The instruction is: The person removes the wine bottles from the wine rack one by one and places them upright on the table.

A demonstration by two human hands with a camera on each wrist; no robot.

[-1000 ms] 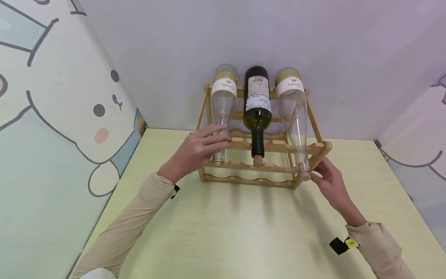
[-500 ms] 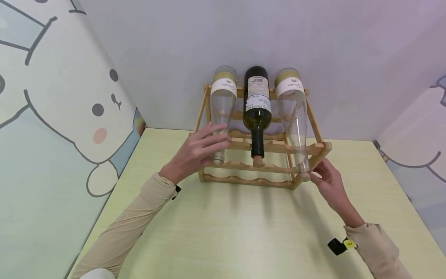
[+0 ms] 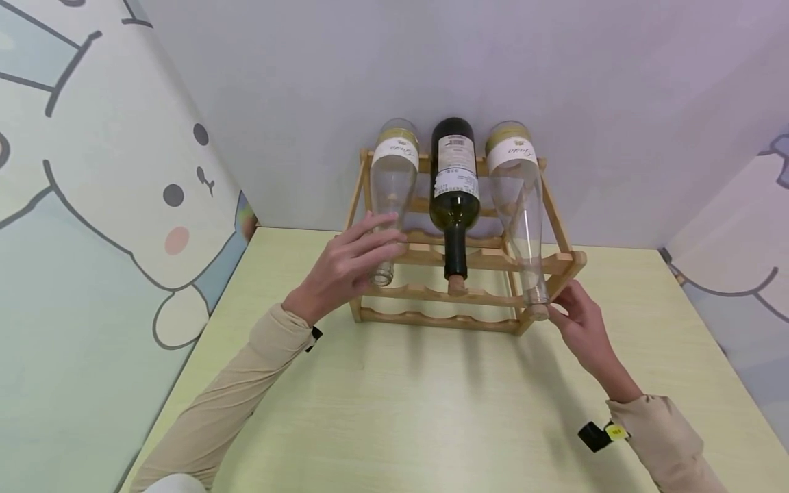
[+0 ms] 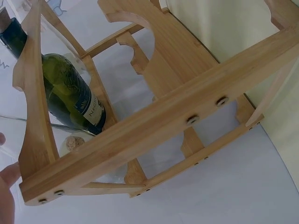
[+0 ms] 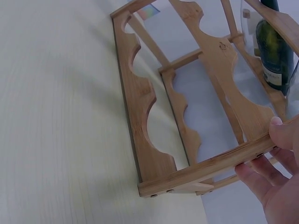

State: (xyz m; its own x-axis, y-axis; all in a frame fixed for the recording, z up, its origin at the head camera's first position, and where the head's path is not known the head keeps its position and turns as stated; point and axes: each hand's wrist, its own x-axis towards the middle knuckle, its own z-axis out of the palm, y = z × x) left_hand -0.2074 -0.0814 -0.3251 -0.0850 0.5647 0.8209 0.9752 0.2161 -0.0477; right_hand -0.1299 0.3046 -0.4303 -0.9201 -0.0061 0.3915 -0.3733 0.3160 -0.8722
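A wooden wine rack (image 3: 407,317) carries three bottles on its top level, necks toward me. On the left, my left hand (image 3: 345,263) holds the neck of a clear glass bottle (image 3: 393,181), fingers across the top; its mouth shows no cork. The thumb is hidden in the head view. In the middle lies a dark green wine bottle (image 3: 456,209) with a cork (image 3: 457,283). A second clear bottle (image 3: 524,205), corked, lies on the right. My right hand (image 3: 582,322) grips the rack's right side rail (image 5: 224,162), thumb above and fingers below.
The rack stands on a pale yellow table (image 3: 431,411), close against a plain grey wall (image 3: 320,123). Cartoon-printed walls (image 3: 135,157) flank both sides. Scalloped lower slats (image 5: 140,88) of the rack hold no bottles.
The left clear bottle's neck has shifted slightly left and away from me along with my left hand. My right hand stays on the rack; the other two bottles keep their places.
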